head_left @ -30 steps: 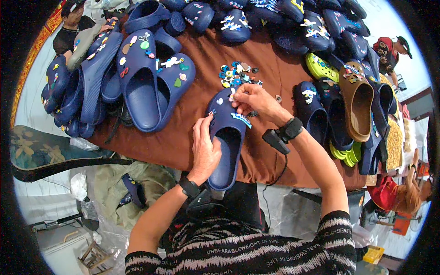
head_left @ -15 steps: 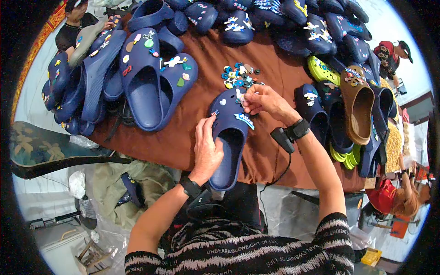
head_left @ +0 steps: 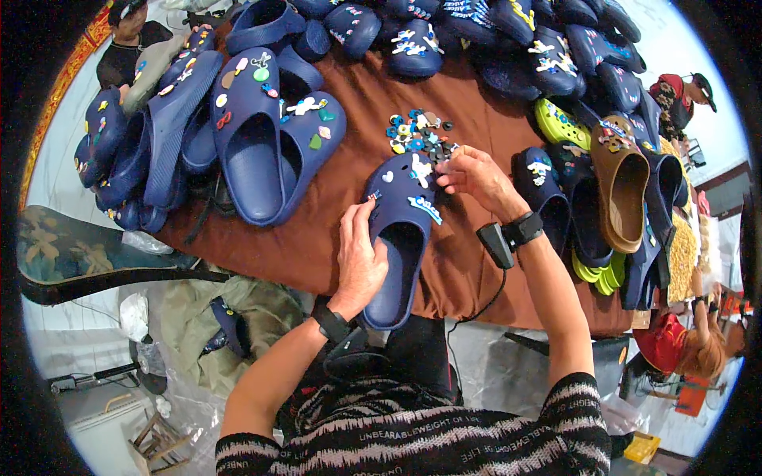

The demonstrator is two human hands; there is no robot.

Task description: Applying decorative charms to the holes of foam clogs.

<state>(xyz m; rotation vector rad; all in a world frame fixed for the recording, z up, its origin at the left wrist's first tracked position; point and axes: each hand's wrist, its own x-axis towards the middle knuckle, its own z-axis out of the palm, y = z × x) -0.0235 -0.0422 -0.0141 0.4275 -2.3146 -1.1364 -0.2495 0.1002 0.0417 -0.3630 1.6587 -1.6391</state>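
A navy blue clog (head_left: pixel 391 293) lies on the brown cloth in front of me, toe pointing away. My left hand (head_left: pixel 361 258) is closed on its left side, fingertips on the upper. On the toe sit a white heart charm (head_left: pixel 387 177), a white figure charm (head_left: pixel 420 168) and a blue-and-white lettered charm (head_left: pixel 425 209). Beside the toe's right edge is my right hand (head_left: pixel 476 178), its fingers bent inward; whatever may be between the tips is hidden. A small heap of loose shoe charms (head_left: pixel 413 131) lies just beyond the toe.
Decorated navy clogs (head_left: pixel 258 182) stand on the left, and more crowd the far edge (head_left: pixel 413 47). To the right are a brown clog (head_left: pixel 623 198) and a lime green clog (head_left: pixel 562 123). A patterned chair (head_left: pixel 79 254) juts in at left. Other people are at both sides.
My right hand has drawn back to the right from the white figure charm, which now shows uncovered on the toe. My left hand stays on the clog.
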